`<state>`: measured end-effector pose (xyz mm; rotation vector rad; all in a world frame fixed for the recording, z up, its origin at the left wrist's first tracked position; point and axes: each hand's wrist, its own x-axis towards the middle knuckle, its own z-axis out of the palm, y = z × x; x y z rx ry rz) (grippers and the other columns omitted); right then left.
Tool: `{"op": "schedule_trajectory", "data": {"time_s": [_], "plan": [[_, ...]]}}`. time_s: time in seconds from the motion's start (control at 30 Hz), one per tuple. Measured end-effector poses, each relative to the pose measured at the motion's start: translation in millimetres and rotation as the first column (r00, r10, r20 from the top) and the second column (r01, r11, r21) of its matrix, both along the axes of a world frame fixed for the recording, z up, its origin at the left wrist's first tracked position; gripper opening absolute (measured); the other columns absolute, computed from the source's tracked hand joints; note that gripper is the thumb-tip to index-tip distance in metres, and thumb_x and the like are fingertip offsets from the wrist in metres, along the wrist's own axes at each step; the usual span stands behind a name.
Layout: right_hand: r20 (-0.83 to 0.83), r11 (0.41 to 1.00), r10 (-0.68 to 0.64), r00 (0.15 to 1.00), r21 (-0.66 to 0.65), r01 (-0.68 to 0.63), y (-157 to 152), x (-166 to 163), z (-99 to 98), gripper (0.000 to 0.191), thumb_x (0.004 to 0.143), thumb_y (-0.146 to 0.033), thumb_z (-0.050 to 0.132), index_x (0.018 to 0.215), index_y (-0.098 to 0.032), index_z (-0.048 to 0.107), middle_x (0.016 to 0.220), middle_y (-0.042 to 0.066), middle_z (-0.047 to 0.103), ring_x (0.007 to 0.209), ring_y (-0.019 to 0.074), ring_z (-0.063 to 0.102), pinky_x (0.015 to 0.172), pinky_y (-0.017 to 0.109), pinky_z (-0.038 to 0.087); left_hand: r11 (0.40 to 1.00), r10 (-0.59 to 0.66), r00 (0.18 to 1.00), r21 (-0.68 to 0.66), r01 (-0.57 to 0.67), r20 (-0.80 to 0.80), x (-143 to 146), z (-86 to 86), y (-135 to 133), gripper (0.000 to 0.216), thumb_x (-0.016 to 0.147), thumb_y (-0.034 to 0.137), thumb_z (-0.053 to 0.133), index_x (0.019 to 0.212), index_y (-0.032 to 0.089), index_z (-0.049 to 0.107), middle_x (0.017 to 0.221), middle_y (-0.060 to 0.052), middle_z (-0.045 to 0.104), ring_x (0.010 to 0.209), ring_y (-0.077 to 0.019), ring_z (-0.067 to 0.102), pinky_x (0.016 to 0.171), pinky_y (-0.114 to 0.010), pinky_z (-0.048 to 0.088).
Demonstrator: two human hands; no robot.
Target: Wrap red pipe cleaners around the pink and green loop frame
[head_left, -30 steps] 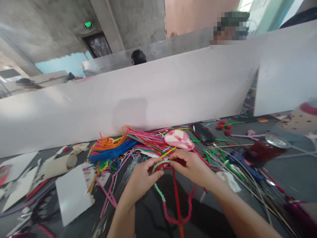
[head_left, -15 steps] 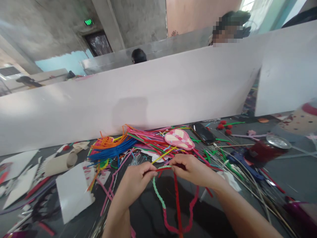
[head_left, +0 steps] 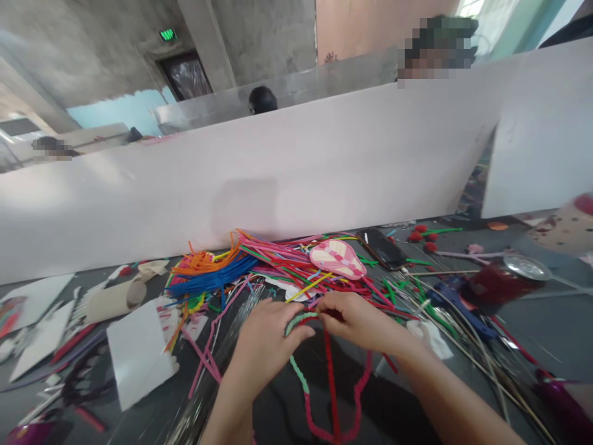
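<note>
A loop of pipe cleaner hangs in front of me, mint green (head_left: 299, 374) on the left and dark pink (head_left: 358, 395) along the bottom and right. A straight red pipe cleaner (head_left: 330, 383) runs down through its middle. My right hand (head_left: 354, 318) pinches the top of the loop, where green and red meet. My left hand (head_left: 269, 334) is beside it, thumb and fingers spread around the green stretch without gripping it. Behind both hands lies a pile of colourful pipe cleaners (head_left: 282, 259), with a pink and cream teardrop-shaped piece (head_left: 338, 258) on top.
A white partition (head_left: 324, 161) stands along the far side, with people's heads beyond. Right of the pile are a phone (head_left: 383, 248), blue-handled pliers (head_left: 463, 309) and a red can (head_left: 495, 287). A cardboard tube (head_left: 115, 300) and white card (head_left: 139, 352) lie left.
My left hand has let go of the green pipe cleaner and its thumb and fingers have parted. My right hand keeps its pinch. The view has shifted slightly.
</note>
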<state>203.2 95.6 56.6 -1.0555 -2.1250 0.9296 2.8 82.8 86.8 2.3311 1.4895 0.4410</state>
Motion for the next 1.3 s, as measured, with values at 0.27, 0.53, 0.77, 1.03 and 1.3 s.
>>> {"op": "schedule_trajectory", "data": {"time_s": [0.27, 0.53, 0.77, 1.03, 1.3], "plan": [[-0.032, 0.999, 0.046, 0.998, 0.012, -0.046, 0.8, 1.6, -1.2, 0.017, 0.079, -0.007, 0.045, 0.073, -0.018, 0.058, 0.065, -0.004, 0.052, 0.059, 0.0098, 0.044, 0.053, 0.019, 0.032, 0.998, -0.065, 0.975, -0.002, 0.066, -0.213, 13.0, -1.9, -1.6, 0.015, 0.087, 0.024, 0.048, 0.085, 0.023, 0.062, 0.079, -0.004, 0.068, 0.08, -0.0211, 0.06, 0.084, -0.035, 0.037], [0.026, 0.993, 0.12, 0.992, 0.005, -0.12, 3.0, 6.1, -1.4, 0.018, 0.079, -0.007, 0.046, 0.079, -0.018, 0.061, 0.073, -0.002, 0.059, 0.064, 0.0108, 0.05, 0.06, 0.02, 0.037, 0.952, -0.094, 0.996, -0.291, 0.091, 0.003, 6.0, 3.4, 4.2, 0.014, 0.084, 0.027, 0.048, 0.086, 0.021, 0.06, 0.083, -0.001, 0.065, 0.077, -0.018, 0.058, 0.066, -0.024, 0.037], [0.034, 0.994, 0.108, 0.994, 0.008, -0.108, 4.5, 6.0, -4.0, 0.018, 0.081, -0.008, 0.045, 0.078, -0.018, 0.059, 0.075, -0.001, 0.06, 0.067, 0.0114, 0.052, 0.062, 0.021, 0.038, 0.964, -0.026, 0.998, -0.263, 0.039, 0.053, 5.4, 8.1, 3.0, 0.022, 0.077, 0.019, 0.052, 0.095, 0.024, 0.061, 0.085, 0.002, 0.068, 0.076, -0.0164, 0.06, 0.067, -0.023, 0.037], [0.037, 0.988, 0.152, 0.988, -0.018, -0.152, 6.6, 8.7, -2.4, 0.017, 0.082, -0.008, 0.044, 0.077, -0.017, 0.058, 0.071, -0.002, 0.056, 0.064, 0.01, 0.048, 0.059, 0.019, 0.036, 0.974, -0.095, 0.993, -0.211, 0.077, -0.072, 0.9, 10.1, 1.6, 0.021, 0.086, 0.023, 0.042, 0.08, 0.023, 0.063, 0.078, 0.001, 0.065, 0.077, -0.016, 0.058, 0.069, -0.024, 0.037], [0.037, 0.991, 0.13, 0.991, 0.019, -0.131, 5.5, 3.7, -5.7, 0.016, 0.081, -0.008, 0.045, 0.079, -0.016, 0.06, 0.074, 0.0, 0.059, 0.066, 0.0109, 0.05, 0.061, 0.02, 0.037, 0.962, -0.084, 0.996, -0.26, 0.087, 0.022, 7.9, 8.8, 2.5, 0.017, 0.083, 0.026, 0.05, 0.095, 0.025, 0.062, 0.09, 0.002, 0.068, 0.082, -0.0158, 0.06, 0.07, -0.023, 0.037]]}}
